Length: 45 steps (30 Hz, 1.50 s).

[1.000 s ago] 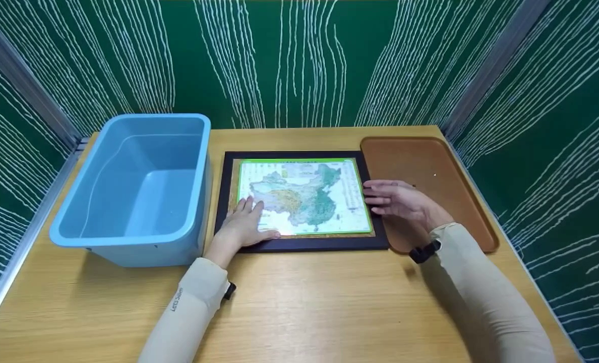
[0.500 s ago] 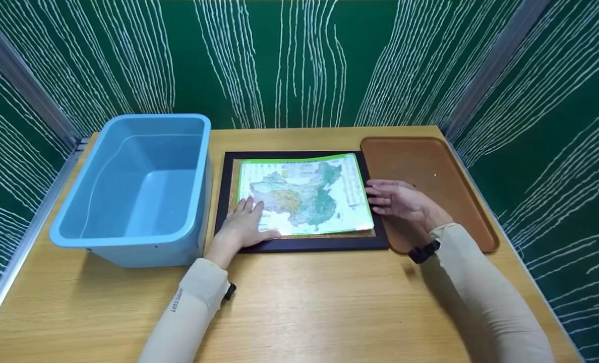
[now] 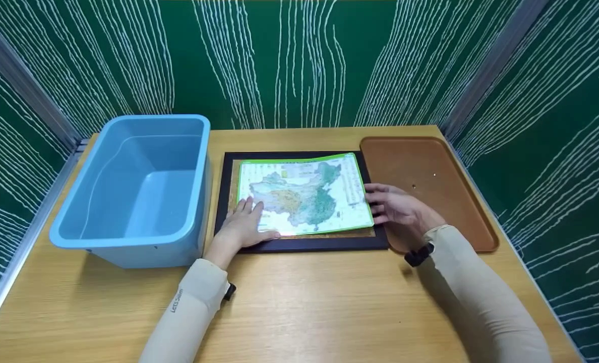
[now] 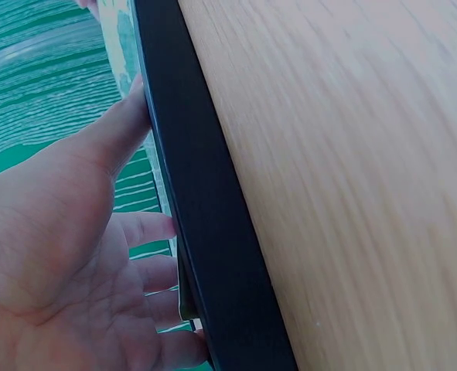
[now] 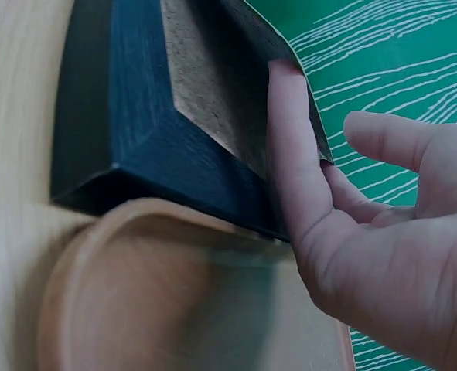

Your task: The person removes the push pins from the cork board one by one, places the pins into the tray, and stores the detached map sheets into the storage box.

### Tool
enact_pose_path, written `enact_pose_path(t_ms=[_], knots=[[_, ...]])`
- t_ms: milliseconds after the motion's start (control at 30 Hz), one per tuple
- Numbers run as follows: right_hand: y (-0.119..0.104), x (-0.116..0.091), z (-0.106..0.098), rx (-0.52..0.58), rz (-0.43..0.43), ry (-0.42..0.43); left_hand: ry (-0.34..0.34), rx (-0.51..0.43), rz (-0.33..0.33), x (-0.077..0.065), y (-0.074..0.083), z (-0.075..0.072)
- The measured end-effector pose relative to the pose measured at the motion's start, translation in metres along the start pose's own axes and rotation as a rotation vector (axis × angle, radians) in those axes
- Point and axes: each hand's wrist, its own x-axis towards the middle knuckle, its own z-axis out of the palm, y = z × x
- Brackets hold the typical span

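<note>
A thin map sheet (image 3: 307,196) with a green border lies over a cork-faced board (image 3: 350,233) in a black frame (image 3: 304,245). My left hand (image 3: 243,224) rests with spread fingers on the sheet's lower left part and the frame beside it. At the right side, the sheet bends upward, its far right corner raised highest. My right hand (image 3: 399,207) is at that edge with fingers extended. In the right wrist view, one finger (image 5: 290,139) reaches beneath the lifted sheet, above the cork, while the thumb (image 5: 390,139) stands apart from it.
A deep light blue tub (image 3: 128,242) stands left of the frame. To the right, a brown tray (image 3: 405,151) lies against the frame's side, partly below my right hand. Green walls (image 3: 380,60) with white streaks enclose the wooden table (image 3: 309,302).
The sheet's right side has risen off the board from lying flat, its far corner lifting most. My right hand has shifted slightly toward me at that edge. My left hand has stayed put.
</note>
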Motion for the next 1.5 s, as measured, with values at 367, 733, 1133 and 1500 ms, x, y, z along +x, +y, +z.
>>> enact_pose_path(t_ms=[367, 733, 1133, 1500], knots=[[0.007, 0.0, 0.001, -0.172, -0.032, 0.045, 0.012, 0.01, 0.0, 0.0, 0.001, 0.002], [0.009, -0.001, 0.003, -0.229, -0.014, 0.092, 0.02, 0.02, 0.012, -0.003, 0.002, 0.003], [0.013, 0.009, 0.005, -0.261, -0.02, 0.145, 0.036, -0.002, 0.016, -0.004, -0.002, 0.002], [0.013, 0.007, 0.005, -0.269, -0.029, 0.165, 0.038, 0.012, 0.02, -0.002, 0.0, 0.004]])
